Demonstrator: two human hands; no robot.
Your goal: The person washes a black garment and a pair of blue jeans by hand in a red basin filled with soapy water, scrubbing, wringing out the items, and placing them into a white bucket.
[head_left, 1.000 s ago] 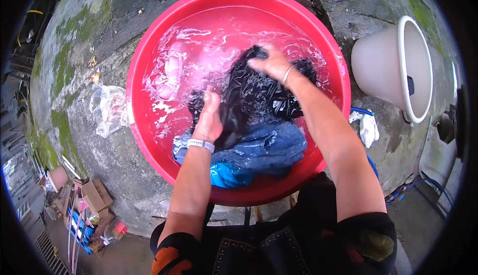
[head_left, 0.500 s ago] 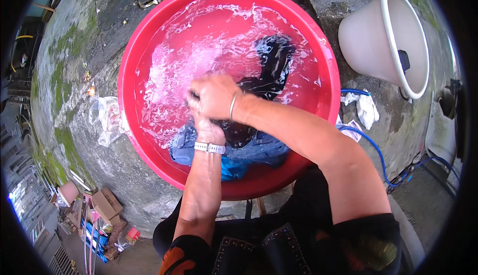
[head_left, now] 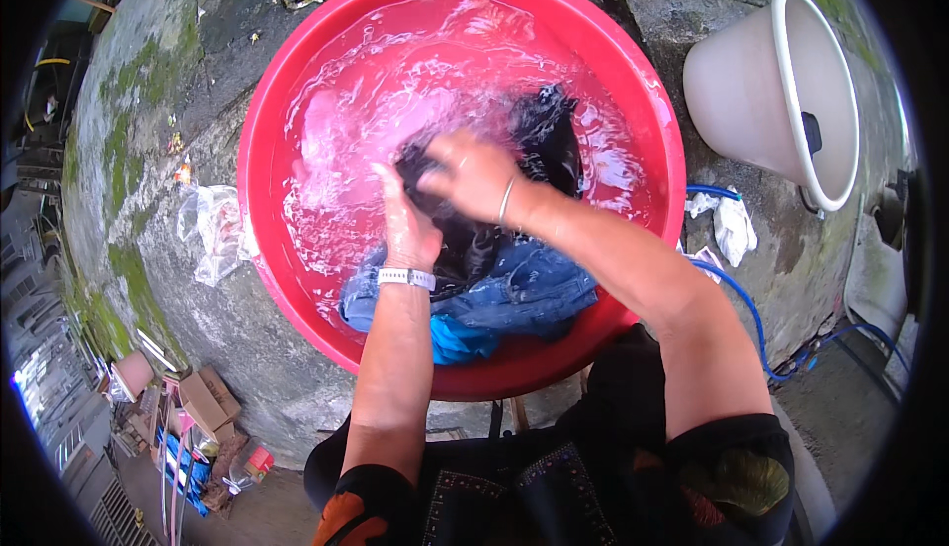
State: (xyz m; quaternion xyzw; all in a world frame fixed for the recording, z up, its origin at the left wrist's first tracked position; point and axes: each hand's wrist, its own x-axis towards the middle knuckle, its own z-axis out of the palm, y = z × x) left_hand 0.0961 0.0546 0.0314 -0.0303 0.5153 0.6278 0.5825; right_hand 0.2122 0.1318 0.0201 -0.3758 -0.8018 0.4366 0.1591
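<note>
A wide red tub (head_left: 259, 131) holds water and wet laundry in front of me. My left hand (head_left: 407, 230), with a pale band on the wrist, grips a black garment (head_left: 465, 250) near the middle. My right hand (head_left: 476, 178), a thin bangle on its wrist, has bunched black cloth between thumb and fingers; its fingertips are blurred. More black cloth trails to the upper right. Blue denim (head_left: 529, 284) lies below my hands, beside a bright turquoise cloth (head_left: 460, 338). A pink cloth (head_left: 321, 136) floats at the left.
A whitish bucket (head_left: 736, 91) lies tipped on its side at the right, near a blue hose (head_left: 746, 299) and crumpled white plastic (head_left: 733, 230). A clear plastic bag (head_left: 213, 225) rests left of the tub. Cardboard boxes (head_left: 210, 403) and clutter occupy the lower left.
My hands were pressed together over the water. My right hand has shifted right, apart from the left, and bunched black cloth now shows between them.
</note>
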